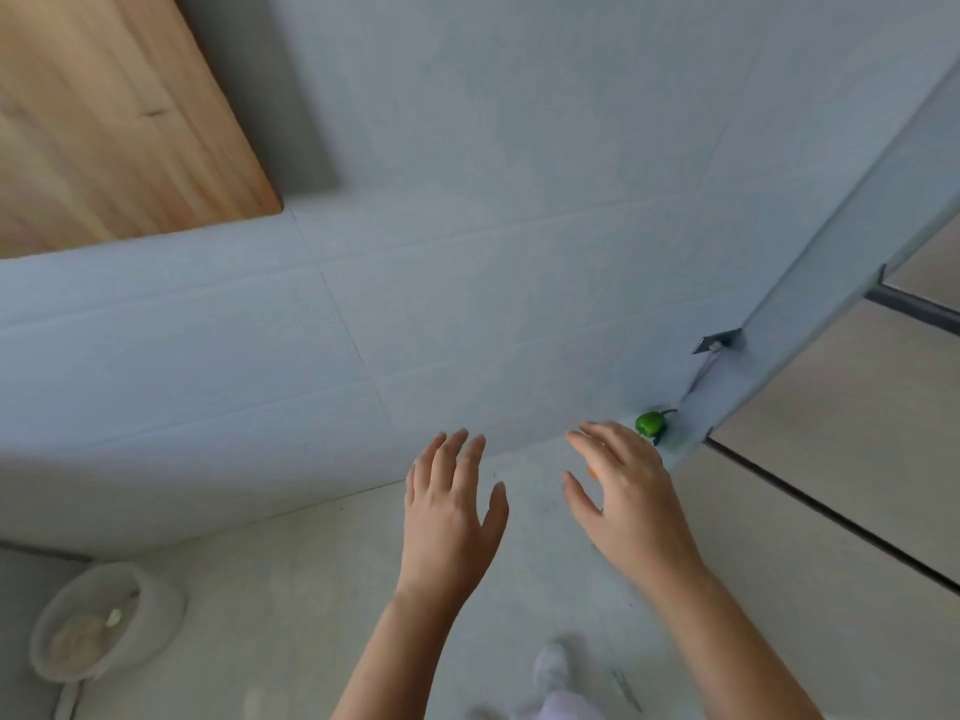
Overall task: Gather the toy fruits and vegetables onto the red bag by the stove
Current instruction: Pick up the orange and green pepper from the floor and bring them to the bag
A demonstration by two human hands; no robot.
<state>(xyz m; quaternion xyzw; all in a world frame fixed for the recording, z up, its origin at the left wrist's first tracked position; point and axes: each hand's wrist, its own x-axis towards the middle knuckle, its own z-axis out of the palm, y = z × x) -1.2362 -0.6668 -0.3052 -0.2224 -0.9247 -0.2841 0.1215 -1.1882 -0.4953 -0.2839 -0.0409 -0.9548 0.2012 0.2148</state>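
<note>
Green toy pepper [650, 424] lay on the floor [322, 589] in the wall corner, just beyond the right hand [621, 491]; both hands' fingers [457, 454] were spread wide, holding nothing, left hand [449, 511] alongside.

No text, label, brand, number or sign can be read anywhere in this view.
</note>
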